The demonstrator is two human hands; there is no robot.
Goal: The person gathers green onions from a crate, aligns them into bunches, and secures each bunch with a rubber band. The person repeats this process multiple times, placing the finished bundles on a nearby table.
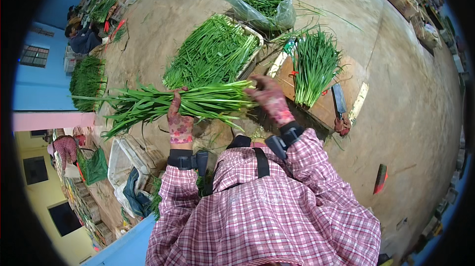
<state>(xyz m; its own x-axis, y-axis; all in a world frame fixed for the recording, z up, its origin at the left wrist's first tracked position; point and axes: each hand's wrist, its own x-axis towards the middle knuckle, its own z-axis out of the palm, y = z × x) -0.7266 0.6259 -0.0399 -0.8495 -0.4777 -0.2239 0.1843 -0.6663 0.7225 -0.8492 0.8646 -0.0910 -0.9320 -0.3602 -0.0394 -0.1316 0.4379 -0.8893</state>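
Observation:
My left hand (pixel 179 117), in a flower-patterned glove, is wrapped around a loose bunch of long flat green leaves (pixel 200 99), which look like garlic chives. The bunch lies roughly level, leaf tips to the left and pale stem ends to the right. At those pale ends is my right hand (pixel 270 99), gloved alike and a little blurred, with fingers bent; whether they pinch a stem cannot be made out. Beyond the bunch, a basket (pixel 256 58) is heaped with more chives (pixel 211 50). On a wooden board (pixel 326 112) rest a chive bundle (pixel 315 69) and a cleaver (pixel 338 99).
A clear plastic bag (pixel 289 17) full of greens stands behind the basket. White crates (pixel 126 158) are at my left. A red-edged comb-like object (pixel 380 178) lies on the concrete floor (pixel 412 117). Two other people (pixel 83 37) are farther off at left, near tied bundles (pixel 87 84).

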